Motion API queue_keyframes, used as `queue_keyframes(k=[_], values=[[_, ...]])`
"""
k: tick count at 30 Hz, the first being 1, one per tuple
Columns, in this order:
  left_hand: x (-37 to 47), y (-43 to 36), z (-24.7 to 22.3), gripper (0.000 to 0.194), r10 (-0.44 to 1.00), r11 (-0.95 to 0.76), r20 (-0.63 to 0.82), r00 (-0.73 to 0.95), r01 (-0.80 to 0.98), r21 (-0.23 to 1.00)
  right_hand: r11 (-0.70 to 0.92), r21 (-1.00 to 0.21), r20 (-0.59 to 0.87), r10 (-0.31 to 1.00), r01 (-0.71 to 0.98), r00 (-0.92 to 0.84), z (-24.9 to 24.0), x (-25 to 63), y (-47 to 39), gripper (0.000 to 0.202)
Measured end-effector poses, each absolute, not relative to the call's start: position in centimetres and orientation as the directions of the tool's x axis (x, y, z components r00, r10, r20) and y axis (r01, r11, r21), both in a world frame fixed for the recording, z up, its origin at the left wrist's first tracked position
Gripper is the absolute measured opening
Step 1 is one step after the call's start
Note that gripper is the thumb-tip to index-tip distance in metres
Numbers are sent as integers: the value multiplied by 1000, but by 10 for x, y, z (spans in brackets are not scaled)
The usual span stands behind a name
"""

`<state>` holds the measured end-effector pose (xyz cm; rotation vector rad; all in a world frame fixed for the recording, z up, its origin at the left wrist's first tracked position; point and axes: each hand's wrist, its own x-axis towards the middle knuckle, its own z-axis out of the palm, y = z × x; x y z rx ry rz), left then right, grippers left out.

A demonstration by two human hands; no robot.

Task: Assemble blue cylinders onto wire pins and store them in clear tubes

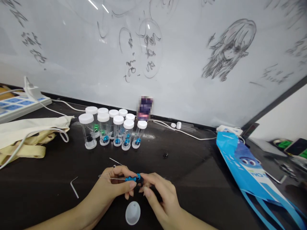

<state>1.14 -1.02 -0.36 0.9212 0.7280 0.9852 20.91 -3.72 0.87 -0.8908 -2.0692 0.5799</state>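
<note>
Near the front middle of the dark table, my left hand (112, 183) pinches a small blue and black part (132, 179) between thumb and fingers. Thin metal wires stick out to the left from around that hand. My right hand (160, 193) has its fingers closed at the black right end of the same part. Just below the hands sits a small white oval dish (132, 213) with a tiny thing in it. An L-shaped hex key (74, 187) lies to the left of my left forearm.
Several clear tubes with white caps (104, 131) stand behind the hands. A small black piece (165, 155) lies right of them. Cloth (31, 131) and a power strip (24, 103) are at left, a blue bag (242, 163) at right. Behind rises a whiteboard (177, 64).
</note>
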Motion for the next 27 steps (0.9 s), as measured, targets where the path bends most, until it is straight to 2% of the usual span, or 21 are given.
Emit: queue_keyframes(k=[4,14,18,23,27], values=[[12,-10,-3,14,921,265,-118,372,-373,889,640,-654,496,765,402,-411,9,210,-38,39],[11,-9,-3,12,921,250,-92,380,-394,885,621,-675,455,775,398,-438,10,211,-38,35],[11,-10,-4,10,921,243,-85,380,-391,888,635,-680,489,766,368,-417,8,211,-39,38],[11,-12,-6,12,915,236,-77,396,-369,899,635,-681,486,764,364,-425,11,208,-37,26],[12,-13,-6,15,905,235,-80,417,-337,912,629,-675,461,768,386,-446,11,209,-37,25]])
